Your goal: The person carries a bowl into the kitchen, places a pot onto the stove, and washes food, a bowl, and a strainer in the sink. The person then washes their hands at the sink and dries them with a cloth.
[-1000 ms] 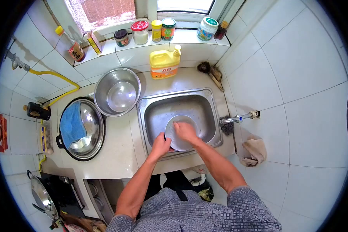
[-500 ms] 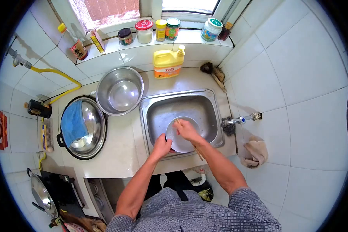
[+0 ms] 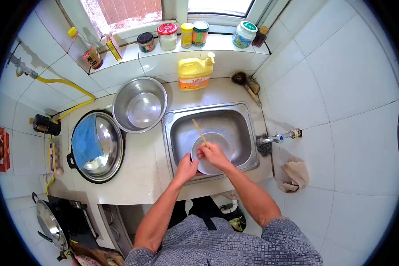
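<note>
A round metal bowl [image 3: 224, 144] is at the near side of the steel sink [image 3: 175, 128]. My left hand [image 3: 187, 167] is closed on its left rim. Over the bowl, my right hand [image 3: 211, 155] is closed on thin wooden chopsticks [image 3: 199, 130], whose upper part sticks out toward the back left of the sink. Their other end is hidden by my hand. Something red shows below the bowl's near edge, too covered to make out.
An empty steel basin [image 3: 144, 108] stands left of the sink, beside a domed lid [image 3: 113, 146] with a blue cloth [image 3: 86, 144]. Behind the sink is a yellow soap bottle [image 3: 194, 75]. The faucet [image 3: 277, 138] juts from the right wall. Jars line the sill.
The chopsticks have swung from pointing toward me under my right forearm to pointing toward the back of the sink. My right hand has turned slightly and moved nearer me. The view has shifted slightly.
</note>
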A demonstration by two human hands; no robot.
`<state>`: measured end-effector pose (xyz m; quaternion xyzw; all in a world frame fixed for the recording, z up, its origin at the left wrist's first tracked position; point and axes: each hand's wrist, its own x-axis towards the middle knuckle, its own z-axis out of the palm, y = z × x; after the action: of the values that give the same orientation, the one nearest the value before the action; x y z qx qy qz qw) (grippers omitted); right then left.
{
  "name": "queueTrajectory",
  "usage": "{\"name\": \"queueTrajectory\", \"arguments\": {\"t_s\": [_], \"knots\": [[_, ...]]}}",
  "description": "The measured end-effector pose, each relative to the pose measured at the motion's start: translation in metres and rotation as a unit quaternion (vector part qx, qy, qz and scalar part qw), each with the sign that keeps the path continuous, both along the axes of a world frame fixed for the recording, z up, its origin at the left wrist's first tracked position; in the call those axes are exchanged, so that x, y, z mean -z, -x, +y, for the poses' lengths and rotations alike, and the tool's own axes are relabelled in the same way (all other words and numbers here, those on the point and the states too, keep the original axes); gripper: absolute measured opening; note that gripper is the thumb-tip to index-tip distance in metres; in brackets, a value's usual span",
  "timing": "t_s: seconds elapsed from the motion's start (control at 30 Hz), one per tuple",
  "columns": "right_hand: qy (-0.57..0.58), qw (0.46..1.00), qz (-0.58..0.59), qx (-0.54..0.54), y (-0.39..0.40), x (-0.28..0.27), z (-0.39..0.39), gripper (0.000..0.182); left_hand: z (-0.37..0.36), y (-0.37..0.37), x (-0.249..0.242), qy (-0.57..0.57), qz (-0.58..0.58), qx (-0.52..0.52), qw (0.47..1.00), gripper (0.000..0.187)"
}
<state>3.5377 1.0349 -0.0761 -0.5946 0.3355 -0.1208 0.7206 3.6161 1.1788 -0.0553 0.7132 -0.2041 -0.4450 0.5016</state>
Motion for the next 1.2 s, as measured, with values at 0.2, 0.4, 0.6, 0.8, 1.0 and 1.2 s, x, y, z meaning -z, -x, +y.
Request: {"name": "queueTrajectory", "arguments": {"t_s": [0.2,0.4,0.6,0.8,1.0,1.2], "knots": [[0.190,0.933,0.298,-0.059,-0.005,-0.020,-0.005,0.052,-0.005,0.004,0.008,0.019,0.100,-0.034,0.994,0.029],[0.248,0.935,0.236,-0.096,0.005,-0.008,-0.015,0.048,-0.004,-0.002,0.030,-0.002,0.110,-0.041,0.993,0.033],[0.402,0.874,0.228,0.151,0.047,-0.060,-0.021,0.039,-0.010,-0.012,0.009,0.005,0.105,-0.038,0.994,0.039],[-0.181,0.963,0.150,0.131,0.060,-0.013,0.000,0.047,-0.022,-0.001,0.023,0.000,0.127,-0.080,0.989,0.038],[-0.188,0.958,0.172,0.134,0.057,-0.013,-0.009,0.045,-0.052,-0.049,0.028,-0.151,-0.012,0.056,0.987,0.026],[-0.166,0.944,0.005,0.287,0.041,0.021,0.000,0.054,-0.072,0.002,0.053,-0.150,0.109,0.000,0.983,0.040]]}}
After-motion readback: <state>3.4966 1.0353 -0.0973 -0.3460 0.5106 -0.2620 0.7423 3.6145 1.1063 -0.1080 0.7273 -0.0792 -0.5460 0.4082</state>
